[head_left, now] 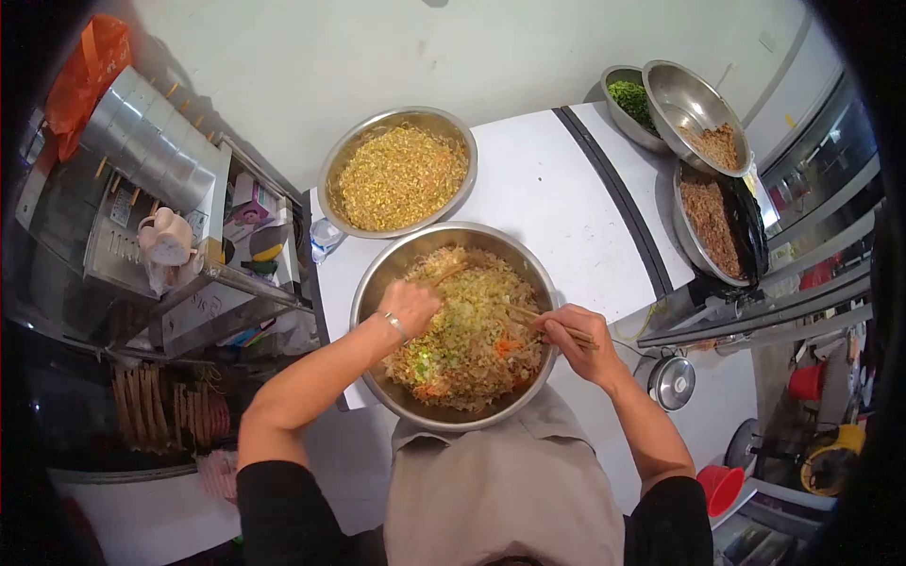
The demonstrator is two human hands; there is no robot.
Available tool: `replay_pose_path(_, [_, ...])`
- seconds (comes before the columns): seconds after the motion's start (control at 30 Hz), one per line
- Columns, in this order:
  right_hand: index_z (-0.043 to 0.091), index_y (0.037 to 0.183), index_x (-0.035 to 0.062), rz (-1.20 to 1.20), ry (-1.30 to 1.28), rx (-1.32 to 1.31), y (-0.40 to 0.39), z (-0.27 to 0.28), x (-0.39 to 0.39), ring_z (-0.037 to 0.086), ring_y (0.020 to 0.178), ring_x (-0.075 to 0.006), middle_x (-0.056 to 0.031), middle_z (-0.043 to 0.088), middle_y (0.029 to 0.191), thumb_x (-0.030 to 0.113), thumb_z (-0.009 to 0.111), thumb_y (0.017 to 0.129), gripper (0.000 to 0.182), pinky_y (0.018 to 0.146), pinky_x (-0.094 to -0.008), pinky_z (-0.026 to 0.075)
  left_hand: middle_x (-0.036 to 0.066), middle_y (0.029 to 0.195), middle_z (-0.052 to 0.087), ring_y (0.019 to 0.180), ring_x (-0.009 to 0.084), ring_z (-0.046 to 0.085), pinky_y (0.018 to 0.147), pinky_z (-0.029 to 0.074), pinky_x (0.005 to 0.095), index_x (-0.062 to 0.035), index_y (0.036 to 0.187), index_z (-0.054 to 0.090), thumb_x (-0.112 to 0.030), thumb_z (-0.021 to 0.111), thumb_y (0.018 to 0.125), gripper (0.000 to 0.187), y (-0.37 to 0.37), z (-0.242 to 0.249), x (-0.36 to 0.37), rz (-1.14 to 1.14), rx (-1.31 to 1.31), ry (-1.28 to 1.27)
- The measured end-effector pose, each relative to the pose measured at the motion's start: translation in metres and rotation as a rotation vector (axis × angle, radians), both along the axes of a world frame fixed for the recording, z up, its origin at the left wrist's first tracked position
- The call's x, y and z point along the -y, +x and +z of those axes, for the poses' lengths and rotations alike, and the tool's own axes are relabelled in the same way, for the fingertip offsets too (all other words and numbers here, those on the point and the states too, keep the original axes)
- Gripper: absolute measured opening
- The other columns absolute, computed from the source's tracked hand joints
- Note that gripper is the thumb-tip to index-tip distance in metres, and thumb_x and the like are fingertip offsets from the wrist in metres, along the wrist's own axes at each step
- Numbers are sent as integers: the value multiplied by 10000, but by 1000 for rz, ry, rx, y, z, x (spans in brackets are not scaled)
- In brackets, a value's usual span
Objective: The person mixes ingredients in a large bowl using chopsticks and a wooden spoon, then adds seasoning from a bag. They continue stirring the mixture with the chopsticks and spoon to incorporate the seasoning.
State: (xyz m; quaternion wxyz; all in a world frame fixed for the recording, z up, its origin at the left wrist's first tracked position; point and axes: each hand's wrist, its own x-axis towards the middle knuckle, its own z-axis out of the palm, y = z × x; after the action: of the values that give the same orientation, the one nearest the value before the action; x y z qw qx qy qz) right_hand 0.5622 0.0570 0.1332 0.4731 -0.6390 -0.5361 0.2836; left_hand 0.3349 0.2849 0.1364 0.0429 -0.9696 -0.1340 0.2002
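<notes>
A large steel bowl (376, 275) stands at the table's near edge, against the apron. In it lies a chopped food mixture (472, 330) with pale, green and orange bits. My left hand (411, 307) is over the bowl's left part, closed round a wooden stick (451, 272) that points right into the food. My right hand (578, 344), at the bowl's right rim, grips wooden chopsticks (525, 311) whose tips reach into the mixture. A bracelet is on my left wrist.
Behind stands a bowl of yellow mixture (401, 179). At the right are bowls with greens (632, 102), brown food (713, 146) and more brown food (708, 222). Shelves (212, 255) line the left. A lidded pot (672, 382) and red container (721, 489) are lower right.
</notes>
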Motion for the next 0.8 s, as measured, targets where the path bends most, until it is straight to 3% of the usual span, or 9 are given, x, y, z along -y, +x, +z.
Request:
replay_pose_path(0.03, [700,973,-10,1,-2,-8,3,-1,-1,655,704,-252,-142,676,817,37,627,904,110,627,-329,508,116,818,708,751,272,717,603,551,404,-26,803,682,-121,629,787,110,-2,20,9,48,26,38])
replay_pose_path(0.13, [697,974,-10,0,24,-15,1,-3,-5,653,702,-253,-141,673,811,36,626,905,109,624,-330,507,130,814,714,744,277,718,598,545,409,-26,807,672,-129,627,788,114,1,15,12,145,87,93])
replay_pose_path(0.2, [698,973,-9,7,41,3,-3,-9,-9,655,707,-252,-141,670,807,41,622,909,111,626,-331,508,117,850,716,780,273,719,626,553,395,-75,826,697,-121,624,797,92,4,-27,-1,46,41,46])
replay_pose_path(0.27, [698,974,-7,16,41,18,0,-8,-13,655,709,-250,-142,666,804,46,618,912,114,628,-332,508,113,855,718,792,273,720,637,554,388,-95,841,707,-118,620,803,98,8,-33,-8,56,23,42])
replay_pose_path(0.53, [692,996,-9,29,-43,68,21,14,-22,652,715,-252,-156,644,776,109,609,925,161,648,-347,507,123,867,728,820,264,724,662,550,394,-127,892,727,-149,624,812,131,-54,68,23,436,-97,97])
replay_pose_path(0.57, [695,1001,-2,-9,-89,17,21,17,-27,654,727,-262,-163,646,782,135,612,923,178,677,-344,517,129,868,727,820,265,725,666,550,399,-126,895,727,-154,625,813,134,-65,66,22,459,-137,96])
replay_pose_path(0.67, [698,1007,6,-58,-25,270,21,-9,-58,644,719,-252,-165,648,790,152,608,922,191,701,-329,521,149,874,724,818,283,722,680,552,419,-114,896,727,-176,625,817,143,-88,42,18,556,-207,57])
replay_pose_path(0.7, [699,989,-5,-64,-3,213,22,-40,-72,627,690,-194,-131,656,783,204,592,945,239,673,-302,520,156,878,722,815,300,718,686,552,429,-105,890,728,-187,622,820,151,-90,20,16,606,-196,20])
replay_pose_path(0.8, [703,963,-7,-65,-187,-438,5,-72,-99,628,702,-134,-71,666,779,234,602,949,262,629,-274,504,179,853,712,798,352,703,704,552,453,-76,839,727,-217,612,828,182,-86,-31,8,770,65,-82])
